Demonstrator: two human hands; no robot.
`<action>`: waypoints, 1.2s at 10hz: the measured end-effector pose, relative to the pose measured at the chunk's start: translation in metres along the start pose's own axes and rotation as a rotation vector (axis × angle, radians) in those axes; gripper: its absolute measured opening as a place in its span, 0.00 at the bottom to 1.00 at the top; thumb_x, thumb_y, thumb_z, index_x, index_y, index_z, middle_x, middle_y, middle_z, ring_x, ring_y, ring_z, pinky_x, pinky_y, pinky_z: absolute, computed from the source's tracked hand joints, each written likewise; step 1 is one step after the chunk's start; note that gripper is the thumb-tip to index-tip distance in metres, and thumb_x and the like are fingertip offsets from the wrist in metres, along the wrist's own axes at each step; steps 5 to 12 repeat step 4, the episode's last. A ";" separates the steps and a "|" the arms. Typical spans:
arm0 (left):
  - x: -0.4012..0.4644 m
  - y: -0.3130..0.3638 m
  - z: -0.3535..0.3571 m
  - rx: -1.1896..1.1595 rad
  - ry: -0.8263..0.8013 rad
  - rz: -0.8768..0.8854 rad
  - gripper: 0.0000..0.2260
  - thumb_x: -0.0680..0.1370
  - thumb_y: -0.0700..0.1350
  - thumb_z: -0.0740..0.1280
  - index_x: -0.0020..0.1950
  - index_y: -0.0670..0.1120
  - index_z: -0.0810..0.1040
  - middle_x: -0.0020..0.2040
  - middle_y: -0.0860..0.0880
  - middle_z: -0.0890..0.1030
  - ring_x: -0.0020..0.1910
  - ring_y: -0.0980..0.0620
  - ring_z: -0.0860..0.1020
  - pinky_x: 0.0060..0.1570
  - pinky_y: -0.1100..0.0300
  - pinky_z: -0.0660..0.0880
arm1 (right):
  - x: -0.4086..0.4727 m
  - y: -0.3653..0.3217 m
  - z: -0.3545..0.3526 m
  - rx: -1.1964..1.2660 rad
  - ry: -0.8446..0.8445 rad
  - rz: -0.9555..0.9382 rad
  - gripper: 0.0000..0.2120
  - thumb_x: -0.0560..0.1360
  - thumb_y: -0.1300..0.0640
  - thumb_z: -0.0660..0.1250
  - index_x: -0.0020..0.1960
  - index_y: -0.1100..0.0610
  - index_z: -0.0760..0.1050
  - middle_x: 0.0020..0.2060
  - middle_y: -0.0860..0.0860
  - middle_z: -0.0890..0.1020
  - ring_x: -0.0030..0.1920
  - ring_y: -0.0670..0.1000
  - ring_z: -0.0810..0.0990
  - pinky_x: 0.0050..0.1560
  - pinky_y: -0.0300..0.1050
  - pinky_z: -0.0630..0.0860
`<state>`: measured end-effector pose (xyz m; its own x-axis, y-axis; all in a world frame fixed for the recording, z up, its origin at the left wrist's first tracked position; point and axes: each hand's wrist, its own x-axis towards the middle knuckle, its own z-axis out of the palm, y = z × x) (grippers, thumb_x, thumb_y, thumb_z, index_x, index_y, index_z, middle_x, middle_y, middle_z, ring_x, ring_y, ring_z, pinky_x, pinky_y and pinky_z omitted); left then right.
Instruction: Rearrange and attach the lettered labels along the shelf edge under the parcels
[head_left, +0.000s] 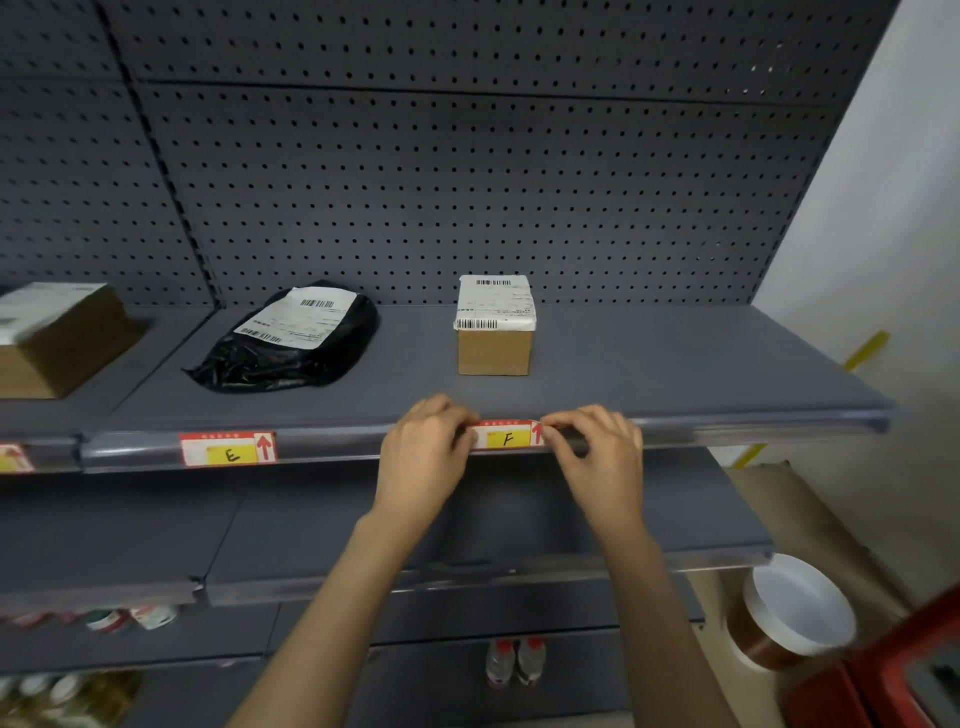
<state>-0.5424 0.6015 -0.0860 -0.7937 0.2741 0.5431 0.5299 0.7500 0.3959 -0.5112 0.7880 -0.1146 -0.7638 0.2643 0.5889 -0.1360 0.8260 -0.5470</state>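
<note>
A red and yellow label marked F (506, 436) lies against the clear strip along the shelf edge (727, 423), directly below a small cardboard box (494, 340). My left hand (423, 457) pinches the label's left end and my right hand (597, 452) pinches its right end. A matching label marked E (228, 449) sits in the strip to the left, under a black plastic parcel (291, 343). Part of a third label (13, 458) shows at the far left edge, below a larger cardboard box (57, 338).
A grey pegboard (467, 182) backs the shelf. A lower shelf (467, 525) juts out beneath my arms. Two bottles (514, 660) stand further down. A big roll of brown tape (789, 613) and a red object (904, 670) are at the lower right.
</note>
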 end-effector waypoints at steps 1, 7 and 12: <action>-0.007 0.002 0.001 -0.049 -0.011 0.027 0.10 0.72 0.38 0.70 0.52 0.44 0.81 0.46 0.47 0.81 0.45 0.48 0.78 0.44 0.55 0.76 | -0.007 -0.004 -0.003 0.011 -0.034 -0.025 0.11 0.73 0.54 0.69 0.55 0.48 0.78 0.49 0.47 0.79 0.52 0.47 0.74 0.57 0.40 0.62; -0.048 -0.023 -0.014 0.149 -0.130 0.091 0.23 0.73 0.47 0.67 0.67 0.45 0.70 0.65 0.47 0.74 0.64 0.47 0.70 0.69 0.53 0.56 | -0.017 -0.041 0.010 0.068 0.069 0.141 0.10 0.74 0.63 0.66 0.51 0.51 0.81 0.53 0.51 0.77 0.56 0.52 0.74 0.60 0.46 0.63; -0.048 -0.023 -0.014 0.149 -0.130 0.091 0.23 0.73 0.47 0.67 0.67 0.45 0.70 0.65 0.47 0.74 0.64 0.47 0.70 0.69 0.53 0.56 | -0.017 -0.041 0.010 0.068 0.069 0.141 0.10 0.74 0.63 0.66 0.51 0.51 0.81 0.53 0.51 0.77 0.56 0.52 0.74 0.60 0.46 0.63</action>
